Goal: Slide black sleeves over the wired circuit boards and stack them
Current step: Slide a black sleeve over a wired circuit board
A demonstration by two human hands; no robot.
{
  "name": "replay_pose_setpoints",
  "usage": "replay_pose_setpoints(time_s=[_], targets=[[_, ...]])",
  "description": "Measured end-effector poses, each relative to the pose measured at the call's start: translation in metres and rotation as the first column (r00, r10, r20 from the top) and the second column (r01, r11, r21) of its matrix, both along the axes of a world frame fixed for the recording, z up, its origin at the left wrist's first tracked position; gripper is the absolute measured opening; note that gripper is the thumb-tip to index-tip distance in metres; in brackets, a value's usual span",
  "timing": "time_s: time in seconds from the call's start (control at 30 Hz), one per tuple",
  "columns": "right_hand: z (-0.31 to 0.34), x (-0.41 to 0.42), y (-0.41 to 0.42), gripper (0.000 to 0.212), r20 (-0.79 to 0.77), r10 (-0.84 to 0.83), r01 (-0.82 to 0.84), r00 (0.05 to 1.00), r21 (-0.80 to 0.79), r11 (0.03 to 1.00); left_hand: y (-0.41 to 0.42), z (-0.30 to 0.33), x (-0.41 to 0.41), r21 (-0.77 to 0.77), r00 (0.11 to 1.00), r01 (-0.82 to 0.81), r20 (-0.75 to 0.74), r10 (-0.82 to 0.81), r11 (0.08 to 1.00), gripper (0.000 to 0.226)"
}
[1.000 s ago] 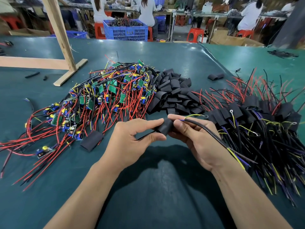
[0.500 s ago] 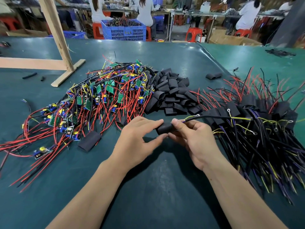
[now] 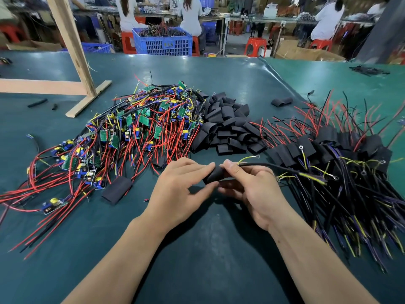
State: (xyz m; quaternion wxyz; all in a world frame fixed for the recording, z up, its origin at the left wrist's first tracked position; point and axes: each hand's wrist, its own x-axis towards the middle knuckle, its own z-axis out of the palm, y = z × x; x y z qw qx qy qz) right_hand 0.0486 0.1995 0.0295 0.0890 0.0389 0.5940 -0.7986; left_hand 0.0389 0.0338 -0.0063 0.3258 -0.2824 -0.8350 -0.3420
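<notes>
My left hand (image 3: 179, 189) and my right hand (image 3: 252, 189) meet over the green table, both pinching one black sleeve (image 3: 213, 174) between fingers and thumbs. The board inside it is hidden. Its black and yellow wires (image 3: 274, 166) trail right toward the stack of sleeved boards (image 3: 328, 150). A heap of bare green circuit boards with red wires (image 3: 135, 132) lies at the left. A pile of empty black sleeves (image 3: 228, 126) sits behind my hands. One loose sleeve (image 3: 117, 189) lies left of my left hand.
A wooden frame post (image 3: 72, 47) stands at the back left. Another stray sleeve (image 3: 281, 101) lies at the back right. Beyond the table edge stand a blue crate (image 3: 162, 43), red stools and seated people. The table mat (image 3: 197, 249) shows bare between my forearms.
The wires of the held piece have swung from over my right wrist out to the right, onto the sleeved stack. Both hands keep their pinch on the sleeve.
</notes>
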Motion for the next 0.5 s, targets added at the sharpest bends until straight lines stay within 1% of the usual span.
replay_pose_setpoints(time_s=[0.13,0.2,0.4,0.5], targets=[[0.0,-0.0005,-0.0031,0.024,0.028,-0.014,0.014,1.0,-0.015,1.0,0.0014,-0.0024,-0.0031,-0.024,0.998,-0.055,-0.016,0.054,0.998,0.034],[-0.001,-0.0008,-0.0046,0.023,0.025,-0.001,0.001,1.0,0.013,1.0,0.0018,-0.0032,-0.004,-0.031,0.998,-0.066,-0.007,0.066,0.997,0.033],[-0.0022,0.0008,-0.007,0.024,-0.01,0.038,-0.037,0.999,0.103,0.994,-0.0021,0.0012,-0.0045,0.0,0.999,-0.026,0.035,0.026,1.0,0.038],[-0.0035,0.0011,-0.0061,0.026,-0.021,0.076,-0.073,0.997,0.112,0.991,-0.0035,0.0041,-0.0041,0.004,0.999,-0.003,0.043,0.003,1.0,0.041]])
